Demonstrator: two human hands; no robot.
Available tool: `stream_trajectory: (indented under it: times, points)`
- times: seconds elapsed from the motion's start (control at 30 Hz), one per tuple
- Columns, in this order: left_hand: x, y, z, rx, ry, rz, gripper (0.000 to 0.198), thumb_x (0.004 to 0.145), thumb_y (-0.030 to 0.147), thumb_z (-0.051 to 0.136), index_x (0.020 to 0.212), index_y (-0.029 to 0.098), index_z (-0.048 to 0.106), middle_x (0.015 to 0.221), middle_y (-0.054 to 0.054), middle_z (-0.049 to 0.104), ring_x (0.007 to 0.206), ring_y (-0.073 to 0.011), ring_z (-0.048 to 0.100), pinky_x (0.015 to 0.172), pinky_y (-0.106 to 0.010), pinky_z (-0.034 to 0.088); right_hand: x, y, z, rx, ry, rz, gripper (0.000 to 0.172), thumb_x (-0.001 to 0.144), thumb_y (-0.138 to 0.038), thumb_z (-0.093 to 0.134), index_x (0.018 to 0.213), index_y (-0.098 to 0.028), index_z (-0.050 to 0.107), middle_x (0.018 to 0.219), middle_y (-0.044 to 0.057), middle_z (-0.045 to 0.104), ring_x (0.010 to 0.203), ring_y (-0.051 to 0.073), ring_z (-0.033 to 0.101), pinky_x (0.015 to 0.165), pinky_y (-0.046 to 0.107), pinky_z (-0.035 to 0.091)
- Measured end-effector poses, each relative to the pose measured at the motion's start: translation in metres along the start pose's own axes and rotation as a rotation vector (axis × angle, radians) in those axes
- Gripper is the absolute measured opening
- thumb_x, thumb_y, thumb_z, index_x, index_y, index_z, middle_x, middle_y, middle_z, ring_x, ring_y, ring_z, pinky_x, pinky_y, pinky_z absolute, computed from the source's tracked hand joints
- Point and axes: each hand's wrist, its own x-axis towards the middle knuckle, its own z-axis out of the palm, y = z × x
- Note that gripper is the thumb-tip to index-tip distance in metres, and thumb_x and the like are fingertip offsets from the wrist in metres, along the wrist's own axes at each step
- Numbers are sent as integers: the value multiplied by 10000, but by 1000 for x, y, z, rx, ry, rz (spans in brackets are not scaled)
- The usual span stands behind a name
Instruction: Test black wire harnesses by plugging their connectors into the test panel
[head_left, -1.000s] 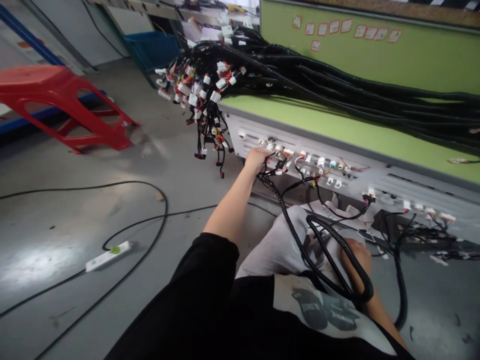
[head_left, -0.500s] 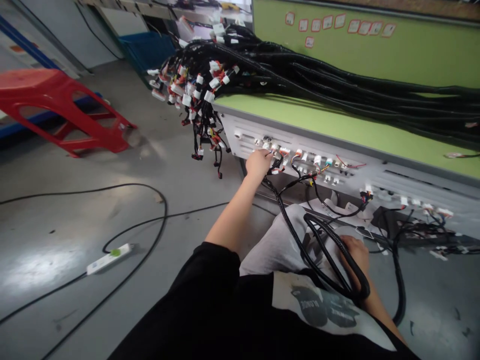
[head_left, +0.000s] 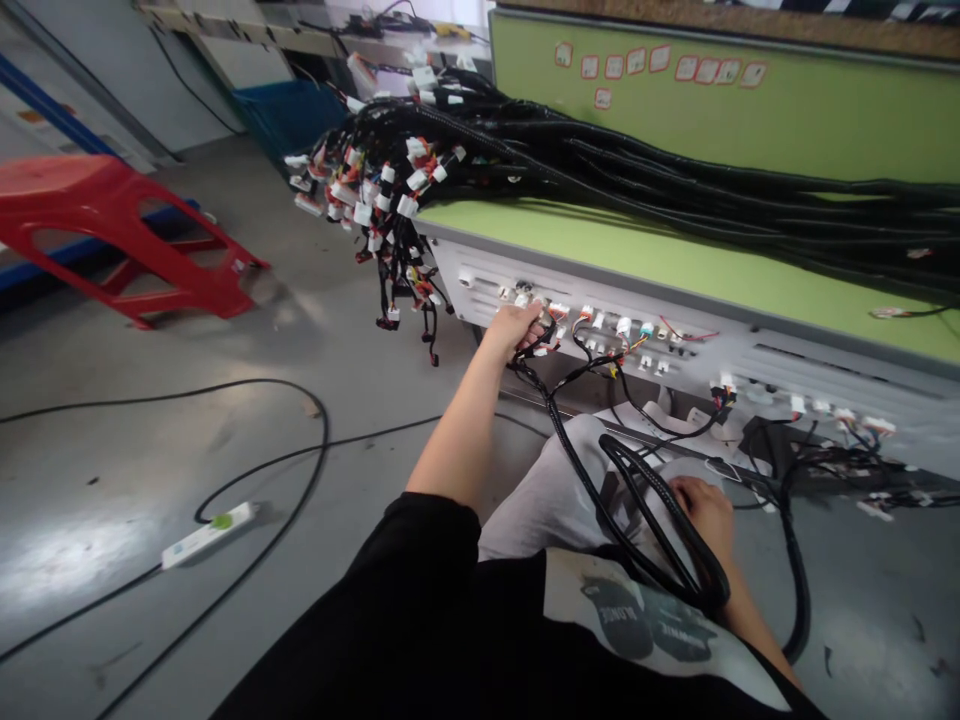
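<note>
Now R hand (head_left: 701, 508) grips 1 cable (head_left: 651, 478), L hand (head_left: 516, 328) at plugs (head_left: 559, 311).

Plugged connectors (head_left: 622, 330) crowd the panel front (head_left: 750, 355) right of my left hand (head_left: 514, 330); hanging harness ends (head_left: 397, 270) block its left. Below, toward the floor (head_left: 150, 420), it is open. A cable loop (head_left: 652, 485) bars my lap.

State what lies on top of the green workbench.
Piled black wire harnesses lie along the green workbench, connector ends overhanging its left end. The surface beneath them is hidden.
</note>
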Motion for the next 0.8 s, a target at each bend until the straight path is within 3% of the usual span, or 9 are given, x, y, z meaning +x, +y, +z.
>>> stream_trajectory:
  times: [0.13, 0.37, 0.7, 0.8]
  points:
    - [5, -1, 3, -42, 51, -25, 246, 825, 311, 500, 676, 146, 605, 654, -90, 618, 536, -151, 542, 596, -317, 447, -1, 7, 2, 4, 4, 2, 314, 896, -308, 427, 938, -179, 709, 1006, 50, 710, 912, 219, 587, 803, 313, 386]
    - [7, -3, 9, 473, 219, 168, 357, 859, 280, 409, 592, 163, 614, 626, -91, 617, 717, -222, 615, 729, -325, 448, 3, 7, 7, 21, 11, -3, 294, 888, -323, 446, 938, -196, 706, 1001, 44, 708, 899, 220, 585, 796, 315, 387]
    - [8, 2, 13, 653, 310, 113, 309, 865, 283, 414, 895, 137, 685, 942, -178, 679, 935, -275, 623, 810, -350, 454, 6, 5, 8, 62, 0, -13, 295, 890, -318, 448, 930, -182, 707, 1011, 51, 707, 925, 206, 568, 819, 300, 363]
    - [9, 5, 7, 643, 240, 151, 294, 841, 272, 437, 847, 129, 693, 830, -165, 671, 898, -273, 625, 826, -343, 457, 5, 0, 4, 62, -9, 8, 303, 899, -310, 441, 934, -173, 710, 1009, 59, 707, 933, 200, 561, 824, 295, 347]
